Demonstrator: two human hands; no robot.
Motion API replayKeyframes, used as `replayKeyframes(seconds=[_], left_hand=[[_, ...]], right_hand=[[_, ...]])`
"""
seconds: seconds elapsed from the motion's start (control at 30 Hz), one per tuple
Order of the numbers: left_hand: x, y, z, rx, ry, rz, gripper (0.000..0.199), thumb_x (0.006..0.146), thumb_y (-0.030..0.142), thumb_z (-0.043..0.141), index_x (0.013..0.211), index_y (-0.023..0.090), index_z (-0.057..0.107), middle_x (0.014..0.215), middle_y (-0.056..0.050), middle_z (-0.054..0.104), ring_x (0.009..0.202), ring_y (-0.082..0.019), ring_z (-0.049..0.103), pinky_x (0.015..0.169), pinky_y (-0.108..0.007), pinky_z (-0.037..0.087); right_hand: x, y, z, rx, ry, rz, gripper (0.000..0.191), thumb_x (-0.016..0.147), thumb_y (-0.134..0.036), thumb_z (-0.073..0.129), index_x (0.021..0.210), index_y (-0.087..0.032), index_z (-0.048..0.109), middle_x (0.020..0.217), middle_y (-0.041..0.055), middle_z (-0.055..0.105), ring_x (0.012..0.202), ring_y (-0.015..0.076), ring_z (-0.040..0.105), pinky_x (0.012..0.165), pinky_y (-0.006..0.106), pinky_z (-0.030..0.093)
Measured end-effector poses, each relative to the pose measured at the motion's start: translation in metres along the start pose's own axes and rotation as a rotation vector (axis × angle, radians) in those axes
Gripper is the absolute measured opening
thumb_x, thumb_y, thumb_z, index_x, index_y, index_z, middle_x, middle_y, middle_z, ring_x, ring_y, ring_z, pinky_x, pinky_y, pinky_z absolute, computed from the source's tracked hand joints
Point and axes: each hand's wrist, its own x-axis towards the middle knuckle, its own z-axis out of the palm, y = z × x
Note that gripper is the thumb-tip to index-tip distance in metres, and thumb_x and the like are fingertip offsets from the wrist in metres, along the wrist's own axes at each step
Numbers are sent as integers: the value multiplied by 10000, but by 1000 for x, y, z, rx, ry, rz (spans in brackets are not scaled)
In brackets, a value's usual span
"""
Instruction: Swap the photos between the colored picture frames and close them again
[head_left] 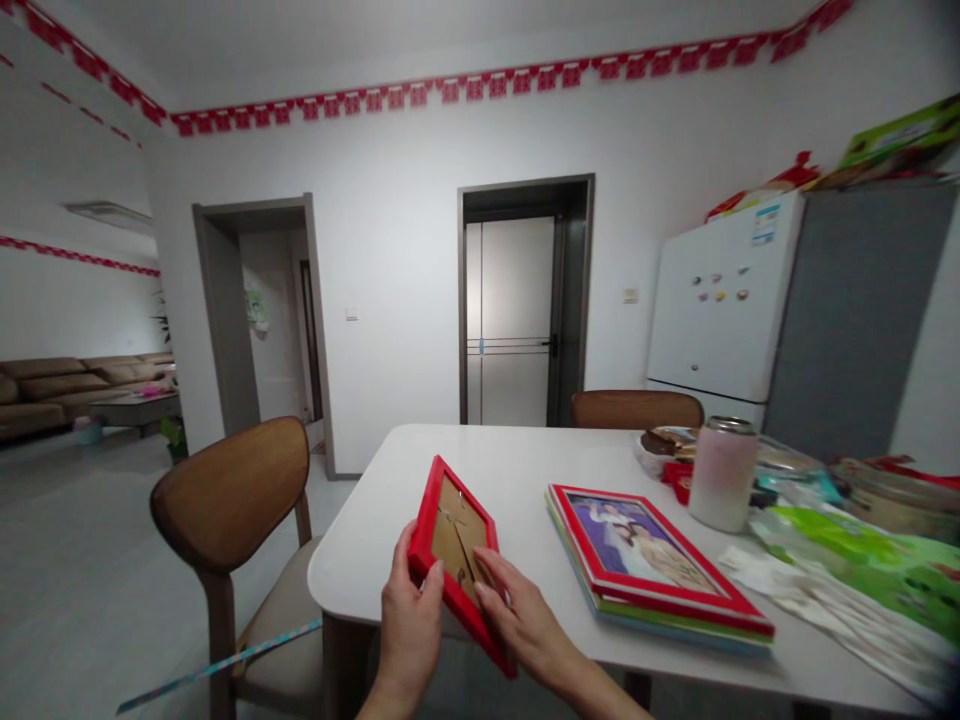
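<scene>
A red picture frame (pixel 454 530) is tilted up over the near edge of the table, its brown backing board turned toward me. My left hand (pixel 411 612) grips its left side, thumb on the red border. My right hand (pixel 517 607) is closed on the lower right side, fingers against the backing; some fingertips are hidden behind the frame. To the right lies a stack of picture frames (pixel 660 560), the top one red with a photo of people in it, green and blue edges below.
On the white table (pixel 360 540), a pink-white tumbler (pixel 724 475), white tissues (pixel 817 600) and a green plastic package (pixel 862 550) sit at the right. Wooden chairs stand at left (pixel 240 490) and at the far side (pixel 637 408). Beyond are a fridge (pixel 720 300) and a door (pixel 514 310).
</scene>
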Motion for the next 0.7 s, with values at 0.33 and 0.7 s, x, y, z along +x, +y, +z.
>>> replayKeyframes(seconds=[0.33,0.7], left_hand=[[-40,-60,-19,156,-170,-127,527,694,285,495,1179,98,410,1238,-115,434,1153,-209,369,977,-326,277],[-28,-44,-31,611,-490,113,492,605,121,581,1088,161,497,1263,-125,397,1179,-231,326,989,-451,210]], right_hand=[[-24,17,-3,-390,-136,-40,401,757,-320,400,1106,-171,529,1220,121,459,1117,216,409,952,368,295],[-10,-9,-19,-311,-336,-128,293,706,-193,450,935,-235,627,1113,74,526,1037,199,470,872,301,349]])
